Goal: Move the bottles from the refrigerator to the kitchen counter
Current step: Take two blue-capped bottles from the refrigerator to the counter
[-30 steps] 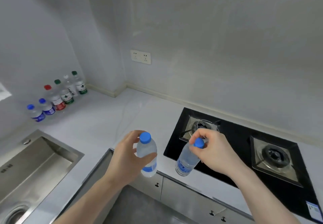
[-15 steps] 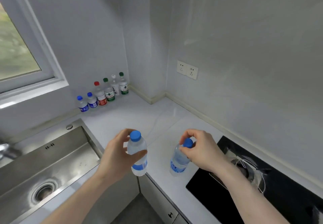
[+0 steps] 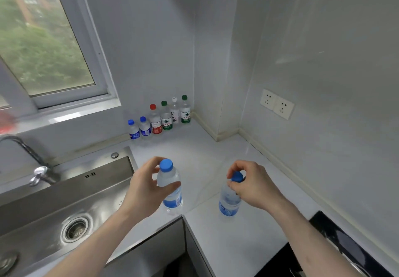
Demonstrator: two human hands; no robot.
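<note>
The left hand (image 3: 144,188) wraps the body of a clear blue-capped plastic water bottle (image 3: 170,187), carrying it upright. The right hand (image 3: 251,185) pinches a second clear blue-labelled bottle (image 3: 229,201) by its cap, so it hangs above the white kitchen counter (image 3: 233,235). Both appear full. Farther back, six capped bottles (image 3: 160,118) line the wall, probably the drop-off row.

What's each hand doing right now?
Left hand: grips the body of a blue-capped bottle.
Right hand: pinches the cap end of a second bottle.
</note>
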